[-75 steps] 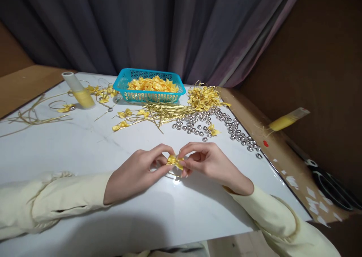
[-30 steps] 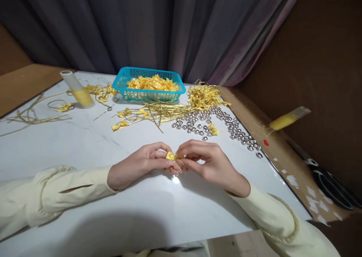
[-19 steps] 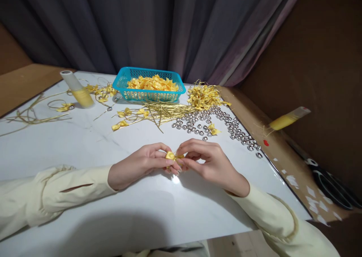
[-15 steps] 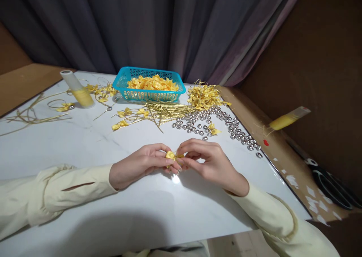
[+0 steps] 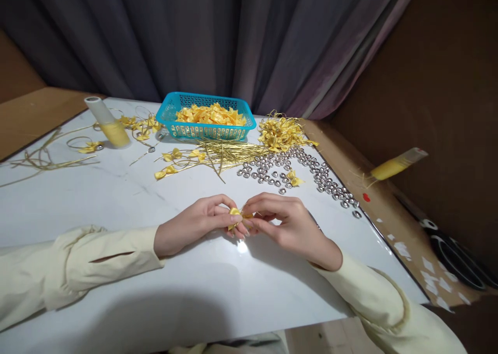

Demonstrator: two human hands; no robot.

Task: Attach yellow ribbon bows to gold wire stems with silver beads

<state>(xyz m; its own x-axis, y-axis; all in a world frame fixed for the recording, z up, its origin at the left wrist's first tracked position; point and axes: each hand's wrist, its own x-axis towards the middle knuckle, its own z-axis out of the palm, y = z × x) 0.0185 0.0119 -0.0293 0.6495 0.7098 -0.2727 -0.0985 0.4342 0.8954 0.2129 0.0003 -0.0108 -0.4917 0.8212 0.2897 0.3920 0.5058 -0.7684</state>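
Between my hands, above the near middle of the white table, is a small yellow ribbon bow (image 5: 234, 217) with a thin gold strand at its centre. The thumb and fingers of my left hand (image 5: 206, 219) pinch its left loop. My right hand (image 5: 283, 217) is closed at the bow's right side, thumb and fingertips together on it. Those fingertips partly hide the right loop and the strand. Beyond the hands lie a bundle of gold cords (image 5: 233, 155) and many silver heart-shaped beads (image 5: 268, 162). One loose yellow bow (image 5: 294, 178) rests among the beads.
A blue basket (image 5: 206, 132) of yellow bows stands at the back, beside a pile of corded bows (image 5: 286, 133). A yellow thread spool (image 5: 111, 125) stands at left; another spool (image 5: 397, 165) is at right. Black-handled scissors (image 5: 453, 255) and white paper scraps lie on the right-hand board.
My left hand has shifted slightly to the right, and its thumb covers more of the bow, which looks slightly turned. My right hand has barely moved.
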